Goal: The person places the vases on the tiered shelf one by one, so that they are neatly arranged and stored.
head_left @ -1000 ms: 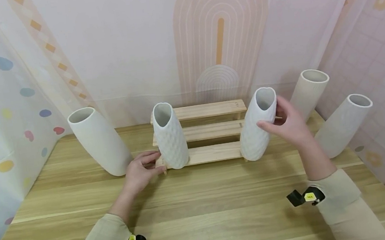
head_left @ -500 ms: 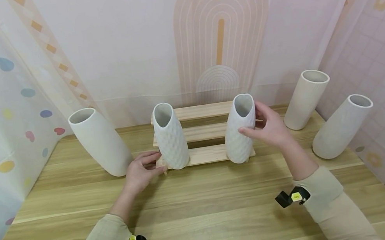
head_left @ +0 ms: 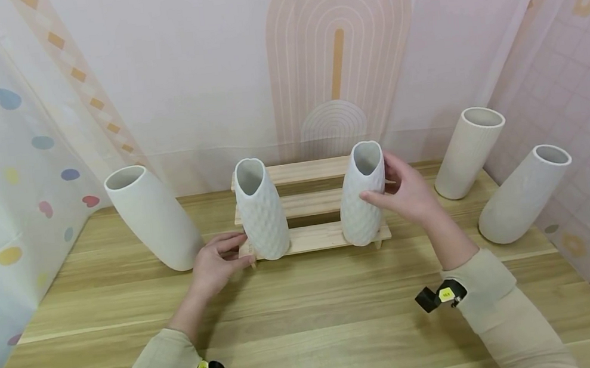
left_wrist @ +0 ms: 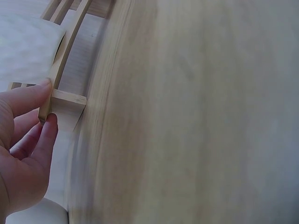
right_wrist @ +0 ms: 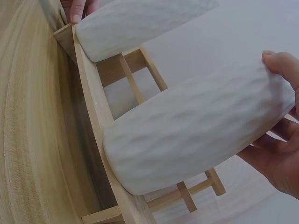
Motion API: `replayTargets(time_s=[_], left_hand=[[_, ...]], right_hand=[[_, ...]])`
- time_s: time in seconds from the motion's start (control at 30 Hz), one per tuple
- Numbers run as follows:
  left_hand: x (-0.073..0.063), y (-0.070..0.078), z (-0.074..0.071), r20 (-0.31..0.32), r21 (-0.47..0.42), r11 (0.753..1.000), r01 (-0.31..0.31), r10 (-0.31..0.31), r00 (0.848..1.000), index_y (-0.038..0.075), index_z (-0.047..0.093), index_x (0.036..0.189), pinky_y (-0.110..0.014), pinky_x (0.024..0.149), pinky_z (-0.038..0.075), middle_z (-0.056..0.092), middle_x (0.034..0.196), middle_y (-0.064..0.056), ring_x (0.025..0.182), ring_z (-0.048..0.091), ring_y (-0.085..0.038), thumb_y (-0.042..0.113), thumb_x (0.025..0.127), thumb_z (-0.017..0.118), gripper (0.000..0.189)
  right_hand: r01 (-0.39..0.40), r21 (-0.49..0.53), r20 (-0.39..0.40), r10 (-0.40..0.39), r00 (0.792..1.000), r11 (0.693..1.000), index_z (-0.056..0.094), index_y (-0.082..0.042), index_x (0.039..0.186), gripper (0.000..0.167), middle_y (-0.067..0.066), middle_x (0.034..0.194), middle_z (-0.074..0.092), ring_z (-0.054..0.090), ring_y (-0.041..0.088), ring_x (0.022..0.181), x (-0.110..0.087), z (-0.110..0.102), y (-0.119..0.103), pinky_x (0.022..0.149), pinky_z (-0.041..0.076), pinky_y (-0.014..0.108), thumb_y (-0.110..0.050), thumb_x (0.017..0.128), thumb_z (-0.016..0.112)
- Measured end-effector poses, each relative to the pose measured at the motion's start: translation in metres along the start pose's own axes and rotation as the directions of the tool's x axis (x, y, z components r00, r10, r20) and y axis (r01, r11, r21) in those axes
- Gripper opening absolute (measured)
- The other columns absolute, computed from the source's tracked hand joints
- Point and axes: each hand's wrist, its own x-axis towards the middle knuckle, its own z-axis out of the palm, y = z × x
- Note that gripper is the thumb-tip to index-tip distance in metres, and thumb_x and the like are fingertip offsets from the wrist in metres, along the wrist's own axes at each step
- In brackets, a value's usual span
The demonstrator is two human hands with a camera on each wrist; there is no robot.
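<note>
A small three-step wooden rack (head_left: 314, 237) stands at the middle of the table. My left hand (head_left: 219, 264) pinches the left end of its lowest slat, thumb on one face and fingers on the other in the left wrist view. Close to that hand, a white dimpled vase (head_left: 264, 223) stands on the same slat. My right hand (head_left: 406, 190) grips a second white dimpled vase (head_left: 360, 213) near its top, thumb in front and fingers behind. In the right wrist view this second vase (right_wrist: 187, 130) has its base right at the lowest slat (right_wrist: 96, 102).
A smooth white vase (head_left: 156, 222) stands on the table left of the rack. To the right are a ribbed white vase (head_left: 467, 157) and, nearer, another white vase (head_left: 518, 199). A patterned cloth (head_left: 182, 88) hangs behind the wooden table (head_left: 299, 327).
My right hand has brought its vase leftward from the rack's right end to over the lowest slat, then slightly farther back. The left hand stays on the rack's end.
</note>
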Motion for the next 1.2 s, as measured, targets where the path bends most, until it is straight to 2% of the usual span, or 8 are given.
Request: replayTargets(time_s=[0.2,0.5,0.7,0.83,1.03,1.2], left_hand=[[0.000,-0.001,0.000,0.003,0.008,1.000,0.010,-0.010,1.000,-0.006,0.065,0.124,-0.021,0.084,0.055,0.057,0.131,-0.017,0.104,0.064,-0.031,0.006,0.079,0.083,0.050],[0.000,0.000,0.000,0.009,0.002,1.000,0.019,-0.019,1.000,-0.005,0.065,0.125,-0.027,0.086,0.056,0.057,0.132,-0.016,0.106,0.063,-0.030,0.006,0.080,0.083,0.050],[0.001,-0.001,0.000,0.009,0.006,1.000,0.013,-0.013,1.000,-0.006,0.065,0.126,-0.025,0.086,0.056,0.057,0.132,-0.017,0.106,0.063,-0.031,0.007,0.080,0.083,0.051],[0.001,-0.001,0.001,0.010,0.005,1.000,0.006,-0.006,1.000,-0.006,0.065,0.125,-0.025,0.086,0.056,0.057,0.132,-0.017,0.106,0.063,-0.031,0.007,0.080,0.083,0.051],[0.001,0.000,0.002,0.008,-0.003,1.000,0.002,-0.002,1.000,-0.006,0.065,0.125,-0.025,0.085,0.056,0.057,0.131,-0.016,0.105,0.064,-0.030,0.006,0.079,0.083,0.050],[0.001,0.000,0.001,0.005,0.003,1.000,-0.007,0.007,1.000,-0.006,0.065,0.124,-0.025,0.085,0.056,0.058,0.131,-0.017,0.105,0.064,-0.031,0.007,0.080,0.084,0.050]], right_hand=[[0.020,0.009,0.007,-0.020,1.000,1.000,0.045,-0.007,0.146,0.072,0.017,0.128,0.058,0.056,0.029,0.114,0.002,0.000,0.002,0.100,0.048,0.050,-0.006,0.083,0.079],[0.046,0.048,0.039,-0.048,0.998,0.998,0.042,-0.004,0.146,0.072,0.018,0.130,0.055,0.054,0.028,0.115,0.004,-0.001,0.003,0.101,0.047,0.050,-0.001,0.083,0.076],[0.046,0.069,0.059,-0.050,0.997,0.997,0.039,-0.006,0.150,0.073,0.016,0.136,0.053,0.052,0.029,0.122,0.002,-0.003,0.007,0.106,0.043,0.049,-0.001,0.085,0.074],[0.068,0.079,0.043,-0.071,0.997,0.995,0.039,-0.007,0.151,0.073,0.016,0.138,0.053,0.053,0.027,0.123,-0.003,-0.006,0.011,0.105,0.045,0.042,0.002,0.086,0.073],[0.151,0.105,0.022,-0.154,0.988,0.983,0.039,0.000,0.149,0.071,0.017,0.133,0.056,0.056,0.012,0.118,-0.014,-0.013,0.019,0.102,0.047,0.028,0.012,0.086,0.069],[0.167,0.060,0.038,-0.170,0.985,0.984,0.040,0.001,0.148,0.069,0.014,0.134,0.058,0.056,0.007,0.118,-0.027,-0.022,0.026,0.103,0.044,0.023,0.012,0.087,0.068]])
